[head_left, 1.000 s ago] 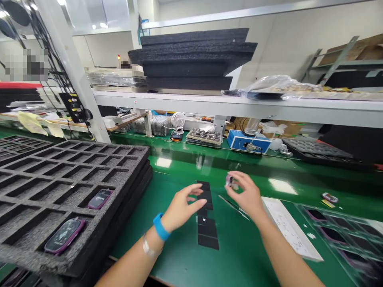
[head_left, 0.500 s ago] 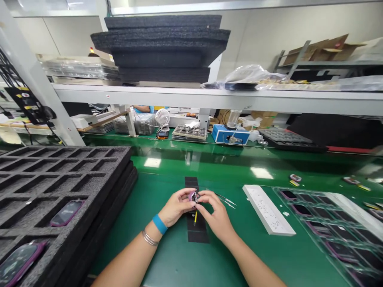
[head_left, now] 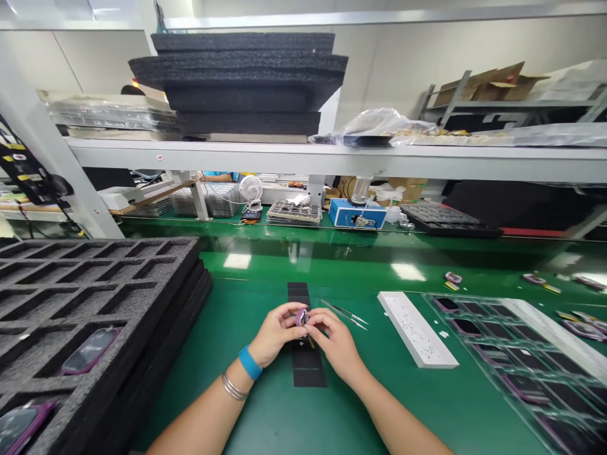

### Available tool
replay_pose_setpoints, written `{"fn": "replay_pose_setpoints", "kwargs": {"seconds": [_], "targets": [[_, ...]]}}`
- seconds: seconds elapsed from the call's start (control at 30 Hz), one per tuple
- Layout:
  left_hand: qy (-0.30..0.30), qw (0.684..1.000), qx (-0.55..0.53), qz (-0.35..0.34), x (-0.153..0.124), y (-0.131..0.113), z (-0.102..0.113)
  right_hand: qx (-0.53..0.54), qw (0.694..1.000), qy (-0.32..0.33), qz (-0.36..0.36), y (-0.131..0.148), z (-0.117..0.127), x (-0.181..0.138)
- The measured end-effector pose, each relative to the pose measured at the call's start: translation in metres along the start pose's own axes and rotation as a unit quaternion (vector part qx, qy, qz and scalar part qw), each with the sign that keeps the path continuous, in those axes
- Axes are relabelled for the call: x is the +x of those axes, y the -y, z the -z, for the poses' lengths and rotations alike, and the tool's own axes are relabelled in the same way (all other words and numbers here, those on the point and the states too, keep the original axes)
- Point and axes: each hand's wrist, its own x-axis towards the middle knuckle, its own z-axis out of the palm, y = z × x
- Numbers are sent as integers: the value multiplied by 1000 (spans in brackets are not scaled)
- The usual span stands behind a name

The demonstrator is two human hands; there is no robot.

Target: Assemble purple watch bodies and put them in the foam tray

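My left hand (head_left: 274, 332) and my right hand (head_left: 335, 342) meet over the bench, both pinching a small purple-rimmed device (head_left: 302, 318). A thin yellow piece (head_left: 310, 342) shows just below it, partly hidden by my fingers. Under my hands lies a black strip of mat (head_left: 306, 366). A pair of steel tweezers (head_left: 344, 314) rests to the right of my fingers, apart from them. My left wrist wears a blue band and a metal bangle.
A black foam tray (head_left: 90, 297) stack stands at left, holding purple-rimmed devices. To the right are a white perforated board (head_left: 416, 328) and a clear tray (head_left: 516, 373) of dark pieces. Foam sheets (head_left: 237, 85) sit on a shelf above the bench.
One second ago my hands were apart, with the device in my right hand. They have come together and both now hold it. The view has shifted slightly, and the hands have barely moved in the last half second.
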Motion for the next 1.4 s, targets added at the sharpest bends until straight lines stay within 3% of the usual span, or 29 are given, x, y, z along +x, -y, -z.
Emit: {"fn": "replay_pose_setpoints", "kwargs": {"seconds": [0.5, 0.63, 0.7, 0.77, 0.87, 0.97, 1.03, 1.1, 1.17, 1.27, 1.4], "targets": [[-34, 997, 12, 68, -2, -8, -5, -67, 997, -8, 23, 11, 2, -2], [-43, 996, 21, 78, -1, -7, -4, -150, 985, -10, 84, 17, 4, 1], [-57, 995, 17, 80, 0, -9, -3, -201, 972, -60, 110, 22, 21, 7], [-68, 994, 3, 84, 1, -11, -2, -256, 951, -151, 86, 24, 56, 12], [-73, 992, -21, 97, 1, -14, -1, -329, 901, -275, -57, 20, 124, 13], [-55, 991, -36, 112, 0, -15, -1, -364, 860, -308, -180, 11, 162, 12], [-32, 991, -43, 119, -1, -15, -1, -332, 881, -301, -153, 8, 152, 13], [-11, 991, -46, 121, -2, -13, -1, -227, 938, -246, -88, 9, 116, 15], [-2, 992, -44, 119, -2, -11, 0, -97, 983, -148, -47, 13, 69, 13], [-2, 994, -35, 108, -2, -10, 2, -46, 996, -73, -36, 18, 16, 5], [-5, 995, -20, 99, -2, -12, 1, -66, 994, -88, -17, 17, 0, -1]]}}
